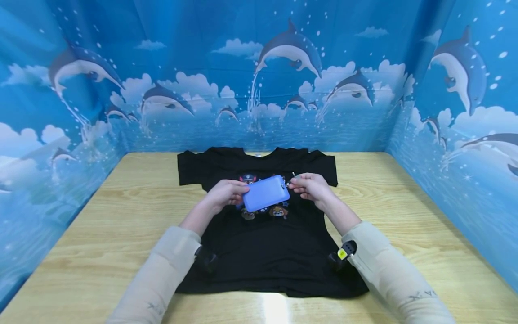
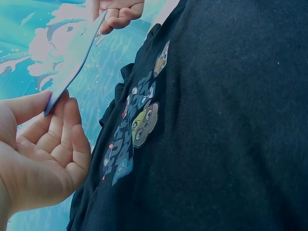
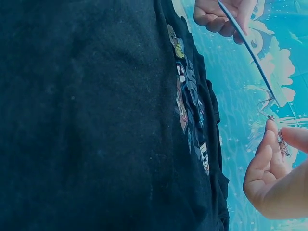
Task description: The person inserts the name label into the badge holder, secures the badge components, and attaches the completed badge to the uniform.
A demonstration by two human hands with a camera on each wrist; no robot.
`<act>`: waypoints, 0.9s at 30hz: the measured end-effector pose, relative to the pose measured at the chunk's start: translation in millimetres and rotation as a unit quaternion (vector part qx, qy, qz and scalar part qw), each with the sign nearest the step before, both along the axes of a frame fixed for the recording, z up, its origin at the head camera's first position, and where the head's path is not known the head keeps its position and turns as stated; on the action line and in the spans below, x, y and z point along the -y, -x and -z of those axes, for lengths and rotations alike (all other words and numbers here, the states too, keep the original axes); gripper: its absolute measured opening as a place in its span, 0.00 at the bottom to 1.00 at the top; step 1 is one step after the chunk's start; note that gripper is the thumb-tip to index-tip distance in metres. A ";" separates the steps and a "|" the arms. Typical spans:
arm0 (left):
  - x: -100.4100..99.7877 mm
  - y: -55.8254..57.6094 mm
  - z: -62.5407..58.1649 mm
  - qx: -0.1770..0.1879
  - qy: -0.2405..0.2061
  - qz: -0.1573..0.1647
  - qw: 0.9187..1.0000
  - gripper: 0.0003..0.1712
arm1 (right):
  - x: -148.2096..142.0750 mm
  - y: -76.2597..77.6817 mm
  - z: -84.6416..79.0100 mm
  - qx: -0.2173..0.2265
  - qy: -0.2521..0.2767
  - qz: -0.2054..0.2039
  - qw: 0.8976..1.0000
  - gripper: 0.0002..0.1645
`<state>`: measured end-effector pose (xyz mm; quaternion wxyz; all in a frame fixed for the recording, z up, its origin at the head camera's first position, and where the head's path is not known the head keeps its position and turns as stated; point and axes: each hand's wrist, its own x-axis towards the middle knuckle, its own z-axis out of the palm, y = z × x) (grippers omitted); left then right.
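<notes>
A blue-violet card holder is held up over a black T-shirt. My left hand pinches its left end between thumb and fingers. At the opposite end, a thin ring runs through the holder's slot and joins a small metal clasp. Thumb and fingers of my right hand pinch this clasp. In both wrist views the card holder appears edge-on as a thin tilted strip. The shirt lies spread flat, collar at the far side, and its cartoon dog print is partly hidden behind the holder.
A pale wooden table carries the shirt. Blue curtains printed with dolphins and clouds stand along its back and sides. Dark devices are strapped near both wrists, over beige sleeves.
</notes>
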<state>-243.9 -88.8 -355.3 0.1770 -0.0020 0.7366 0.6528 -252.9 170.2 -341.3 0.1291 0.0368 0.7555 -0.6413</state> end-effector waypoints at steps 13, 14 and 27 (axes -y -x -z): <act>-0.1 0.3 1.8 0.002 0.004 0.001 1.000 0.18 | -1.1 -2.1 -2.6 -0.006 0.051 -0.013 0.999 0.17; 0.0 0.2 2.0 0.002 0.004 0.001 1.000 0.18 | -0.9 -2.3 -3.3 -0.008 0.058 -0.016 0.998 0.17; 2.4 -2.9 1.6 0.007 0.020 0.001 1.000 0.17 | 2.6 -2.9 -7.8 -0.017 0.131 -0.031 0.991 0.07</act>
